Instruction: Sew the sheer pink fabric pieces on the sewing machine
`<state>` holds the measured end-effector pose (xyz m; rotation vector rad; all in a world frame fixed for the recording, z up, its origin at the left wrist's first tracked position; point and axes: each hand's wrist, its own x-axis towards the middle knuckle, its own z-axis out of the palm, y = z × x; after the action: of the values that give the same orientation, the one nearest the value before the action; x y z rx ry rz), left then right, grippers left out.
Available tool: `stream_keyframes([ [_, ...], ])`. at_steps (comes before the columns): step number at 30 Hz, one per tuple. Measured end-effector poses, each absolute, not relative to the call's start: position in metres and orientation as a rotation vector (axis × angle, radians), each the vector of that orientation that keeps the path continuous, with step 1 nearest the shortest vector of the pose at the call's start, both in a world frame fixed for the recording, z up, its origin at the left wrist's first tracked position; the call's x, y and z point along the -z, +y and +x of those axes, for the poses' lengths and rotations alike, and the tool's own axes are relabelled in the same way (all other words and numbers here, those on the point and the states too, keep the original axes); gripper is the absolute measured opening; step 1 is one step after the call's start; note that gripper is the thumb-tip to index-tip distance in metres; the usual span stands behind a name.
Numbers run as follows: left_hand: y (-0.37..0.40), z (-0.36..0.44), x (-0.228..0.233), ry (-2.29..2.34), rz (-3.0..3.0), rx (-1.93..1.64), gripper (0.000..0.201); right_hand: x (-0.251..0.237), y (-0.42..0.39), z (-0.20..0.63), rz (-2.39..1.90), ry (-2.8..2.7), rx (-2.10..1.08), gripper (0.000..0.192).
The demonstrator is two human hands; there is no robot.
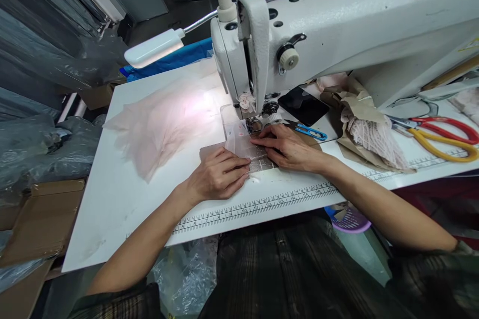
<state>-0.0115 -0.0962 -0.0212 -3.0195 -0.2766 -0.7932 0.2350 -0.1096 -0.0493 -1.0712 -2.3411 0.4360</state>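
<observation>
A piece of sheer whitish fabric lies under the presser foot of a white sewing machine. My right hand is closed on its right side, fingertips close to the foot. On the left, my left hand has its fingers curled together over the fabric's lower edge; part of that hold is hidden. Beneath the fabric shows a greyish plate with lines. A heap of pale pink tulle spreads over the table to the left of the needle.
Blue thread snips and a black phone lie right of the needle. Further right are a lace bundle in brown paper and red-and-yellow scissors. A lamp overhangs the white table, whose front edge carries a ruler.
</observation>
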Motion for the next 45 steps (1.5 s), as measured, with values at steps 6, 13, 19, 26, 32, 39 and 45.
stream_keyframes([
  [6,-0.097,-0.011,0.024,-0.284,-3.039,0.773,0.011,0.051,-0.109,0.234,-1.069,-2.339,-0.448,0.046],
  [13,-0.097,-0.011,0.026,-0.301,-3.038,0.791,0.010,0.043,-0.113,0.238,-1.068,-2.314,-0.547,0.046],
  [19,-0.096,-0.012,0.022,-0.313,-3.068,0.757,0.013,0.039,-0.115,0.239,-1.028,-2.407,-0.496,0.041],
  [26,-0.072,-0.014,0.020,-0.654,-2.931,0.748,0.034,0.040,-0.115,0.237,-1.044,-2.438,-0.453,0.040],
  [32,-0.067,-0.014,0.031,-0.645,-2.967,0.642,0.032,0.041,-0.117,0.236,-1.067,-2.430,-0.443,0.040],
  [39,-0.067,-0.016,0.038,-0.611,-3.001,0.708,0.029,0.042,-0.117,0.235,-1.070,-2.419,-0.451,0.039],
  [45,-0.068,-0.015,0.038,-0.631,-3.018,0.696,0.035,0.041,-0.118,0.235,-1.078,-2.422,-0.446,0.039],
])
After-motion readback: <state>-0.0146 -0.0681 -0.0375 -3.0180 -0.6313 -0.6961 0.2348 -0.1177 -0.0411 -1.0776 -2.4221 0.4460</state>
